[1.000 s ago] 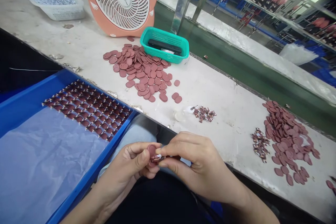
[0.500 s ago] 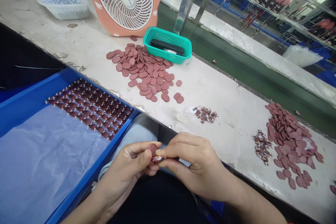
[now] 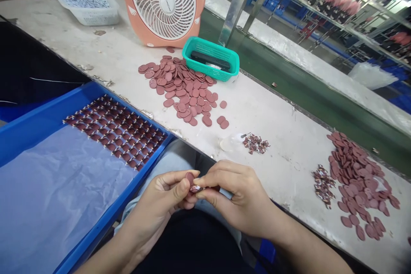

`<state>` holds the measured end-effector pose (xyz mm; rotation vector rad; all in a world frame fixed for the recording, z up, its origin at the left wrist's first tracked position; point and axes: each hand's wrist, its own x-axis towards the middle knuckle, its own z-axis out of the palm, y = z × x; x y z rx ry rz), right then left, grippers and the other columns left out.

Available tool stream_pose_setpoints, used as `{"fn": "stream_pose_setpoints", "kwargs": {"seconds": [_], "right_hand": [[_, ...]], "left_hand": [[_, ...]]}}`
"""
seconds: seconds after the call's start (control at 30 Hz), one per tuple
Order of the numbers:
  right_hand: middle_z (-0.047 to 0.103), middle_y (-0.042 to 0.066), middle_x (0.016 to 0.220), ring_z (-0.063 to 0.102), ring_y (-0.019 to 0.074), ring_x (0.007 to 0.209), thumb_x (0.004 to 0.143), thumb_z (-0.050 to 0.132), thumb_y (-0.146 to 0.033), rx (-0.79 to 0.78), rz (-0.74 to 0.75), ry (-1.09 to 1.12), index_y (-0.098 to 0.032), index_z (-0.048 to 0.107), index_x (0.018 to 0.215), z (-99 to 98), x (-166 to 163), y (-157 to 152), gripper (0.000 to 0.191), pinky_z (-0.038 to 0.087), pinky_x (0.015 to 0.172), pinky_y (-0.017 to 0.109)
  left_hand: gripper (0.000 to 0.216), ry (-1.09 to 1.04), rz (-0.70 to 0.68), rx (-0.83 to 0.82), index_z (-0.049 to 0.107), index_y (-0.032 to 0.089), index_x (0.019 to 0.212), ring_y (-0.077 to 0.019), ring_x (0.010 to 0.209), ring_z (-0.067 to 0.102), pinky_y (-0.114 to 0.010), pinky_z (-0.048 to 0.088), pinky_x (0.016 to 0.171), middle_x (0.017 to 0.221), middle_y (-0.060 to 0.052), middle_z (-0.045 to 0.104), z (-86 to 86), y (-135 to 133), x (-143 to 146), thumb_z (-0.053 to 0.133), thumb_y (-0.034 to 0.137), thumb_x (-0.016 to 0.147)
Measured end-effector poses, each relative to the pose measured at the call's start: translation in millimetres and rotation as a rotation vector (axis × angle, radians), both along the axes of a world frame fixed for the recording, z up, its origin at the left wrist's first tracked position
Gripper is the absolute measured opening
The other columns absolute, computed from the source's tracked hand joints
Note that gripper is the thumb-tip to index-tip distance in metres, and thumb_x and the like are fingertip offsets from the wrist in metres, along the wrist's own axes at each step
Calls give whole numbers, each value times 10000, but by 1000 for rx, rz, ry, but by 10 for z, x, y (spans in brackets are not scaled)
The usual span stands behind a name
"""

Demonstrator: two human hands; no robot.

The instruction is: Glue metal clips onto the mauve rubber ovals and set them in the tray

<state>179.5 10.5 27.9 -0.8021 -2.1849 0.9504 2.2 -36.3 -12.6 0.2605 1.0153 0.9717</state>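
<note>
My left hand (image 3: 170, 197) pinches a reddish-brown oval disc (image 3: 190, 177) between thumb and forefinger above my lap. Against it, my right hand (image 3: 236, 192) grips a small shiny brown-and-white piece (image 3: 195, 189) with thumb and fingertips. The two pieces touch or nearly touch; the fingers partly cover both. On the bench ahead lies a small heap of similar brown-and-white pieces (image 3: 257, 143), beside a clear, whitish small bottle (image 3: 231, 142). Farther back spreads a pile of oval discs (image 3: 183, 90).
A blue tray (image 3: 72, 261) at left holds rows of joined pieces (image 3: 118, 130) on white paper. A green basket (image 3: 210, 43) with a black object stands before an orange fan (image 3: 167, 4). More discs (image 3: 359, 175) and small pieces (image 3: 323, 186) lie right. A white basket (image 3: 96, 17) stands back left.
The camera view has shifted slightly, so the bench things appear a little farther right. Both hands keep their hold, and the small piece sits at a slightly different angle by the disc.
</note>
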Motion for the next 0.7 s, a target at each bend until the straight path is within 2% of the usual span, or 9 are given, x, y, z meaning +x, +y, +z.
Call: {"fn": "stream_pose_setpoints", "kwargs": {"seconds": [0.33, 0.5, 0.57, 0.67, 0.7], "right_hand": [[741, 51, 829, 674, 144, 740, 893, 692, -129, -42, 34, -53, -153, 736, 981, -32, -127, 46, 101, 543, 720, 252], [730, 46, 838, 662, 134, 752, 900, 678, -108, -33, 70, -87, -159, 731, 976, 27, -158, 65, 105, 538, 720, 232], [720, 53, 875, 651, 137, 758, 893, 714, -169, -23, 72, -104, -158, 710, 1092, 46, -150, 51, 199, 544, 715, 238], [688, 71, 966, 619, 135, 748, 833, 798, -314, -24, 30, -89, -153, 607, 1304, 53, -134, 15, 534, 557, 689, 244], [676, 67, 971, 608, 127, 729, 826, 804, -332, -32, 8, -67, -160, 595, 1321, 49, -136, 2, 564, 557, 677, 238]], "left_hand": [[434, -40, 53, -22, 834, 172, 829, -91, 555, 601, -171, 523, 562, 634, -22, 703, -46, -19, -95, 947, 475, 540], [426, -109, 3, -22, 829, 159, 828, -96, 579, 620, -156, 537, 550, 652, -30, 702, -111, -34, -167, 944, 462, 553], [380, -164, -27, 3, 823, 154, 804, -85, 571, 598, -150, 538, 535, 658, -24, 686, -148, -41, -203, 926, 456, 596], [363, -233, -18, 1, 823, 172, 831, -86, 570, 588, -166, 558, 526, 710, -28, 700, -208, -47, -249, 927, 436, 604], [363, -252, -4, -11, 824, 185, 851, -89, 576, 596, -168, 561, 525, 735, -33, 713, -225, -47, -261, 931, 426, 601]]}}
